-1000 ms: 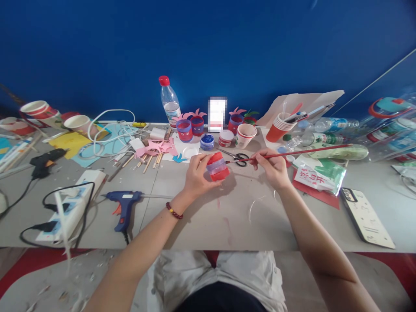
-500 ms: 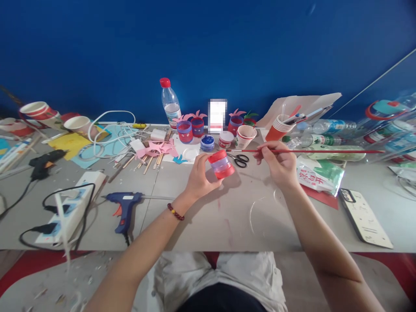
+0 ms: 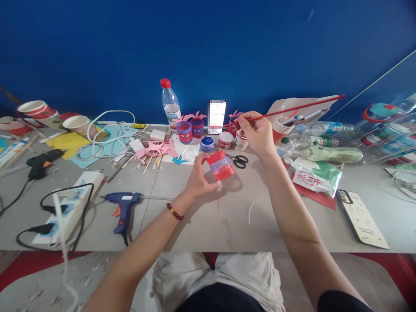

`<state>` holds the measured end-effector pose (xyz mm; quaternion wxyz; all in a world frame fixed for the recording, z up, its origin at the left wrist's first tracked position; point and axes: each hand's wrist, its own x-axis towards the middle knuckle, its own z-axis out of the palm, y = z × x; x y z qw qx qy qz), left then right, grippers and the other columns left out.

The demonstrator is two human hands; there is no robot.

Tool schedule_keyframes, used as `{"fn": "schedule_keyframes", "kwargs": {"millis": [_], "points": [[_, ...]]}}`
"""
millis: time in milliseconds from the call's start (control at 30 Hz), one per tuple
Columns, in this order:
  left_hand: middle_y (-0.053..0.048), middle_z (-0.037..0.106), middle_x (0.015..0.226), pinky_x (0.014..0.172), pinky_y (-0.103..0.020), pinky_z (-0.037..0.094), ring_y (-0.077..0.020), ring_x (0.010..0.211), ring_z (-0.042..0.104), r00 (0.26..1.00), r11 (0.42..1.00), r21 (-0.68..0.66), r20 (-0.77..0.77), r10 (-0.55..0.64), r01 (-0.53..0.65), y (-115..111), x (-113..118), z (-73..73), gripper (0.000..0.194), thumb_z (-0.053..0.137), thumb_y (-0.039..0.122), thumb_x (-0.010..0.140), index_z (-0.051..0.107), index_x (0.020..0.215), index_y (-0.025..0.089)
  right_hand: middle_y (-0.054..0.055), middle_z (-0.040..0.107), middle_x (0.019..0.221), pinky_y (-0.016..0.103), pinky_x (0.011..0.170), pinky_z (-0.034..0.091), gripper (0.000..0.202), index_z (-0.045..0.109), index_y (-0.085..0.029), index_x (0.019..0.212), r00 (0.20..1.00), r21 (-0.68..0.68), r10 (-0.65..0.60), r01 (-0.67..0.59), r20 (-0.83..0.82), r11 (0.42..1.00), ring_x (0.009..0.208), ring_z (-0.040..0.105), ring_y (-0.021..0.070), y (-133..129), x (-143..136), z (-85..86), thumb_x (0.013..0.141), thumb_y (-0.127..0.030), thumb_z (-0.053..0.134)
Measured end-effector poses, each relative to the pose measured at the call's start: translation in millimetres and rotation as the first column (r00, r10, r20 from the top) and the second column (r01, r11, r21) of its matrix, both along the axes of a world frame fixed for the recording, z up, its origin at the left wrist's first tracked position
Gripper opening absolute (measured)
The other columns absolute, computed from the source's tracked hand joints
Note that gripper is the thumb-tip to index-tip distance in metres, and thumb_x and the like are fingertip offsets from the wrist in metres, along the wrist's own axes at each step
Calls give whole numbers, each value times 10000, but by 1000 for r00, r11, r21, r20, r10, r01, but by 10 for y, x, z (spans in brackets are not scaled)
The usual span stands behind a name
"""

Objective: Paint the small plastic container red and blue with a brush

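Observation:
My left hand (image 3: 200,180) is closed around a small cup-like piece (image 3: 221,165) banded red and pale purple, tilted above the table. My right hand (image 3: 258,132) pinches a long thin paintbrush (image 3: 299,108) with a red handle. The brush tip points left, over the paint jars and in front of the phone. Below it stand an open jar of blue paint (image 3: 207,143) and a jar with a red-and-white label (image 3: 225,139). A paper cup (image 3: 241,141) is partly hidden behind my right hand. Black-handled scissors (image 3: 239,161) lie just beyond the banded piece.
Two painted cups with pink paper tops (image 3: 185,132) stand at the back beside a bottle (image 3: 170,106). A lit phone (image 3: 217,116) leans there. Left lie a blue glue gun (image 3: 122,208) and power strip (image 3: 68,208); right are plastic bottles (image 3: 331,154) and another phone (image 3: 362,219).
My right hand has moved left and up with the paintbrush, whose handle now slants upward to the right. My left hand keeps its hold on the banded piece almost in place.

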<state>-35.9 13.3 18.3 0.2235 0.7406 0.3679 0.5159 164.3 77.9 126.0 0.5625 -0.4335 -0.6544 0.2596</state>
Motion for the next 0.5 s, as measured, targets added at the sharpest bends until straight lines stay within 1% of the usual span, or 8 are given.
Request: {"fn": "schedule_keyframes", "kwargs": {"millis": [67, 133, 233, 367, 433, 500], "points": [[-107, 475, 1315, 1091, -454, 457, -265, 1252, 517, 1000, 999, -31, 12, -11, 11, 14, -8, -27, 793, 738, 200, 641, 344, 1328, 244, 14, 650, 812, 260, 582, 503, 304, 652, -221, 898, 999, 21, -12, 11, 46, 1000, 722, 629, 128, 137, -44, 24, 913, -519, 589], [-100, 481, 1312, 1096, -466, 449, -275, 1257, 513, 1000, 999, -51, 4, -3, 3, 27, -18, -48, 793, 765, 225, 644, 353, 1321, 258, 10, 647, 787, 275, 611, 501, 253, 657, -216, 882, 994, 25, -26, 24, 110, 999, 703, 620, 130, 254, -90, 27, 917, -460, 600], [-95, 493, 1298, 1086, -471, 455, -283, 1249, 521, 1000, 998, -59, -11, 15, -16, 41, -36, -62, 795, 802, 274, 653, 370, 1320, 264, 7, 651, 746, 302, 674, 503, 185, 663, -203, 853, 978, 9, -45, 44, 202, 999, 681, 621, 140, 388, -152, -18, 915, -370, 612], [-107, 479, 1326, 1094, -474, 449, -289, 1275, 502, 999, 997, -73, -46, 27, -30, 45, -48, -45, 805, 791, 274, 672, 364, 1353, 250, 39, 712, 869, 315, 793, 511, 128, 668, -185, 802, 960, 24, -59, 54, 273, 998, 846, 669, 181, 490, -207, -127, 892, -257, 614], [-117, 463, 1350, 1101, -480, 442, -297, 1298, 483, 996, 997, -70, -81, 39, -44, 40, -48, -27, 815, 778, 265, 683, 351, 1378, 244, 51, 732, 932, 324, 831, 509, 126, 680, -183, 803, 943, 31, -56, 49, 329, 998, 885, 675, 195, 515, -225, -174, 890, -240, 608], [-117, 459, 1353, 1107, -479, 436, -297, 1306, 477, 992, 997, -50, -111, 50, -56, 32, -47, -3, 801, 769, 247, 688, 362, 1378, 244, 59, 746, 957, 333, 840, 509, 139, 696, -186, 809, 920, 29, -37, 28, 390, 999, 881, 678, 207, 529, -244, -210, 893, -253, 608]]}}
